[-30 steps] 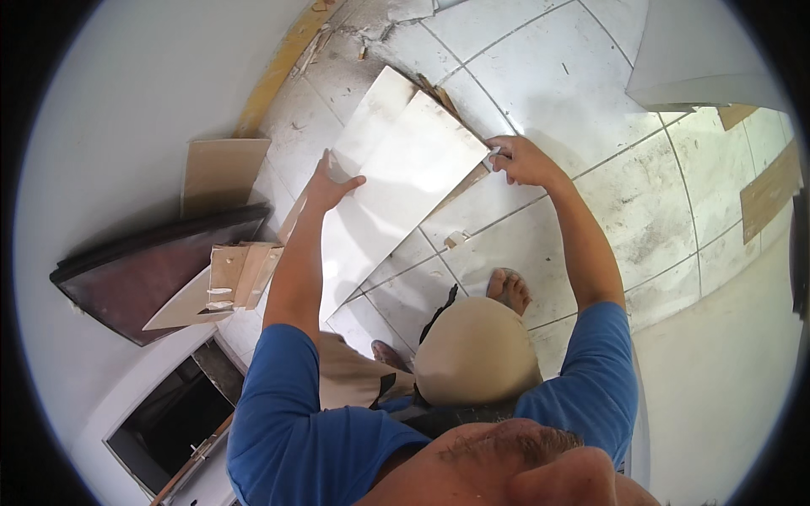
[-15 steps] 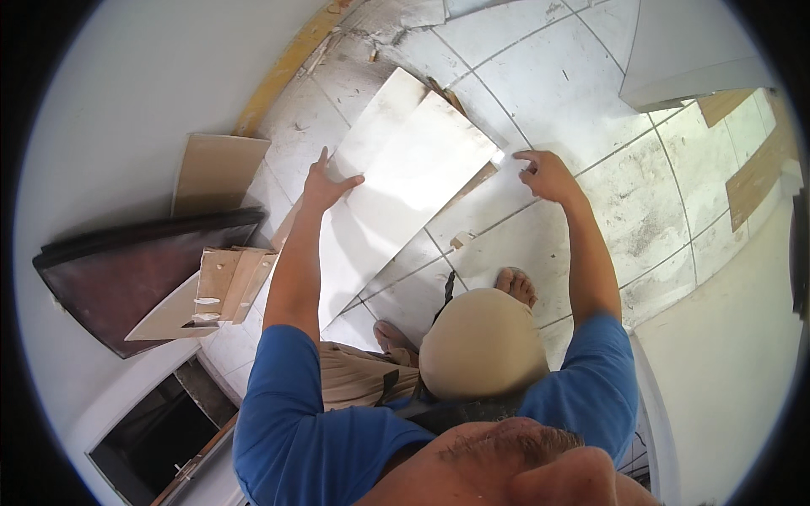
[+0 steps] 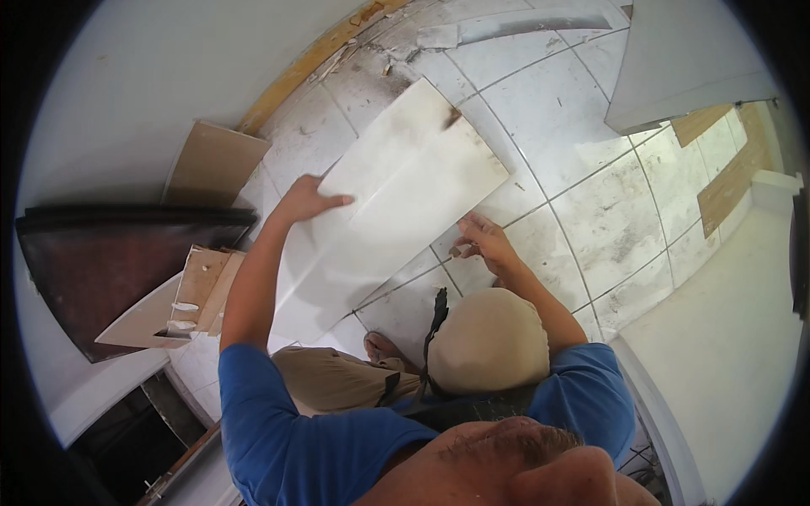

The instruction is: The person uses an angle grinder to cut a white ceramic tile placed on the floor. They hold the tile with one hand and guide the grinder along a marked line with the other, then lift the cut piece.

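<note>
A long white board lies aslant over the tiled floor in front of me, with a dark smudge near its far end. A faint lengthwise line crosses its face; whether this is a second board's edge I cannot tell. My left hand grips the board's left edge, thumb on top and the other fingers hidden at the edge. Beside the right edge is my right hand, its fingers bent and apart, with nothing clearly held. Close to its thumb shows a small beige chip.
Against the left wall lean a brown panel and a dark red panel. A wooden piece with white blobs stands before them. Wood-coloured strips lie at right, below a pale panel. Dirt and debris line the far wall.
My left hand has closed on the board's left edge. My right hand has come left and nearer to me, beside the right edge. The board has shifted, and its far-end outline looks different.
</note>
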### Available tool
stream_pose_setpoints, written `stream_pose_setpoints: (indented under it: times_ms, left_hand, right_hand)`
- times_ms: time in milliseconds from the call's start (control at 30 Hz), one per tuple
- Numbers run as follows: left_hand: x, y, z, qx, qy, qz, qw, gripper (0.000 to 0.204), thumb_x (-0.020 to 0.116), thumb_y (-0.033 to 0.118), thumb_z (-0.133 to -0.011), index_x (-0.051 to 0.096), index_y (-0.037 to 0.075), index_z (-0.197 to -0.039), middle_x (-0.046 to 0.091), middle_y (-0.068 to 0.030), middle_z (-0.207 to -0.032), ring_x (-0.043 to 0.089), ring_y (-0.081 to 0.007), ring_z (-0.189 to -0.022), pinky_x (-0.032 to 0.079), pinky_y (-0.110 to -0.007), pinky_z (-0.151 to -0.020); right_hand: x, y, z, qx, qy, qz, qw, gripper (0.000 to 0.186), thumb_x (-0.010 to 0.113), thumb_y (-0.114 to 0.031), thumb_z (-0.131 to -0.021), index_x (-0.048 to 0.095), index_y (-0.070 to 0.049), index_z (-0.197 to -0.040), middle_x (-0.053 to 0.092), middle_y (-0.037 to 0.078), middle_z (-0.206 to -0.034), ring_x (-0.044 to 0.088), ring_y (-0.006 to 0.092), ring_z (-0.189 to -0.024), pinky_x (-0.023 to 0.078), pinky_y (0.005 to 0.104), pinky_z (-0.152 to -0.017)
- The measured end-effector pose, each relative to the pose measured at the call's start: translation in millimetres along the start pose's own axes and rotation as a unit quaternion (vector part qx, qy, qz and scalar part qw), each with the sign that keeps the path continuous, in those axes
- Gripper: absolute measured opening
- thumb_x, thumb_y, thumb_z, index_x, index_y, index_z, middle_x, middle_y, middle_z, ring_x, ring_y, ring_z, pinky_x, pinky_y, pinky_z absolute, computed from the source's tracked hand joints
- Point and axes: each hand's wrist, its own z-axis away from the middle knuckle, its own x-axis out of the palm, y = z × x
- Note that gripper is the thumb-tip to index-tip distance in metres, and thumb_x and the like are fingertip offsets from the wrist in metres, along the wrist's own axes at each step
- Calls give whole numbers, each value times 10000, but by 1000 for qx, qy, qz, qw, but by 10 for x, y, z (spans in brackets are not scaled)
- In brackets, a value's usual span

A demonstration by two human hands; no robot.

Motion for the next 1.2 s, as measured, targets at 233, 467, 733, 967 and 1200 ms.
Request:
stream_pose_setpoints:
  times_ms: [233, 467, 733, 967, 1200]
  left_hand:
    - [-170, 242, 881, 70, -204, 28, 976, 559, 877, 389, -780, 765, -13, -1152, 781, -181, -1044, 734, -259, -954, 544, -358, -905]
    - [-409, -79, 1423, -8, -219, -71, 973, 521, 810, 250, -851, 673, -6, -1284, 712, -266, -1193, 687, -388, -1116, 522, -422, -992]
    - [-995, 2, 3118, -8, -144, -90, 985, 341, 755, 246, -910, 742, -13, -1132, 732, -286, -945, 720, -436, -888, 572, -475, -810]
    - [-1727, 775, 4206, 38, -138, -129, 981, 627, 738, 154, -872, 573, 154, -1476, 719, -268, -961, 692, -444, -939, 555, -514, -862]
    - [-2704, 1702, 5336, 60, -126, -171, 975, 640, 710, 131, -874, 554, 174, -1493, 721, -259, -1087, 687, -429, -1026, 543, -514, -938]
  right_hand:
    - [-145, 193, -33, 26, -51, -122, 991, 575, 663, -92, -958, 473, 4, -1492, 554, 135, -1410, 678, 214, -995, 587, 328, -746]
    - [336, -295, 186, 31, -83, -89, 992, 588, 643, -67, -950, 460, -5, -1505, 536, 118, -1437, 680, 205, -995, 593, 321, -751]
    - [1172, -1410, 1259, 48, -171, -23, 984, 677, 618, -43, -955, 364, -5, -1582, 445, 142, -1595, 691, 218, -1052, 612, 328, -774]
    - [1364, -2322, 2862, 23, 46, -79, 996, 621, 583, -129, -996, 386, -7, -1573, 541, 151, -1520, 690, 244, -1040, 592, 333, -771]
    - [1440, -3714, 4457, -130, 181, -17, 975, 603, 568, -437, -1062, 519, -19, -1494, 616, 188, -1413, 676, 245, -1012, 571, 361, -791]
